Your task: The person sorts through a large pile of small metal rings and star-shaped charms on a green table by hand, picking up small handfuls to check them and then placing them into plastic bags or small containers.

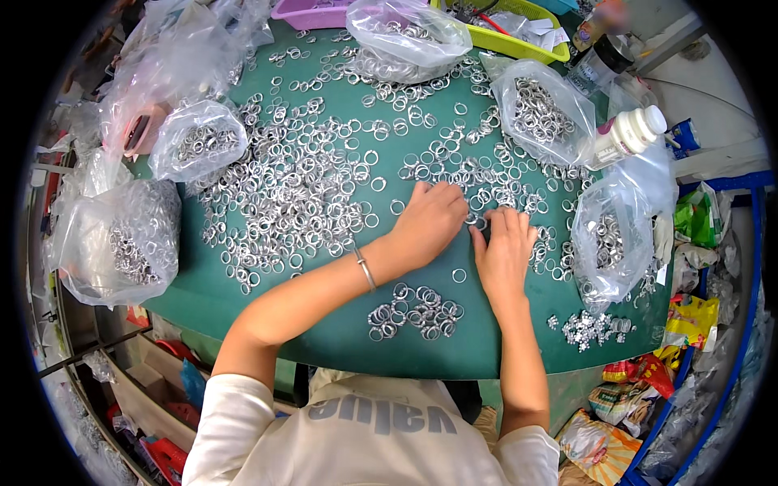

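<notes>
Several silver metal rings lie spread over a green table. My left hand rests palm down on the rings near the middle, its fingers bent and the fingertips hidden; a thin bracelet sits on its wrist. Just to its right, my right hand lies flat with the fingers stretched forward onto the rings. The fingertips of both hands meet near one ring. A small heap of rings lies close to me between my forearms.
Clear plastic bags of rings stand around the table: at the left, upper left, back, upper right and right. A white bottle lies at the right. A yellow basket and a purple tray stand behind. Small shiny pieces lie front right.
</notes>
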The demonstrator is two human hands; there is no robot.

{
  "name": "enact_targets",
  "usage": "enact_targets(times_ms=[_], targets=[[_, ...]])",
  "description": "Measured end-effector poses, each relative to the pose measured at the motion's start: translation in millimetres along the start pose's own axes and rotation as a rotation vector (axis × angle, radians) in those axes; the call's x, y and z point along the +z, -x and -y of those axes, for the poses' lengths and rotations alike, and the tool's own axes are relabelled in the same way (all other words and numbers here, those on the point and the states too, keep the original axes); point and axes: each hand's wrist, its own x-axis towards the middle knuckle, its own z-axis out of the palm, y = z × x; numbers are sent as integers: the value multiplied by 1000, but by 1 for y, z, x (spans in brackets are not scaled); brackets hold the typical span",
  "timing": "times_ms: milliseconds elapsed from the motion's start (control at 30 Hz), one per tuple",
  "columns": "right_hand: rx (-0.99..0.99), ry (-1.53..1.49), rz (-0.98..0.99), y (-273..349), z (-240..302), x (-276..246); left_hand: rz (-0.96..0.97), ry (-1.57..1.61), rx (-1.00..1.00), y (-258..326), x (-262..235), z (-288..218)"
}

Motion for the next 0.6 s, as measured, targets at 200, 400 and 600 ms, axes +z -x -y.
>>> enact_targets(times_ms=[200,400,600], targets=[[-6,-133,122,38,13,-32,138,99,-151,20,-30,-15],[-5,-363,182,36,10,-42,94,93,-120,33,-31,-15],[-41,-212,167,18,13,-15,220,-45,-9,22,-15,-16]])
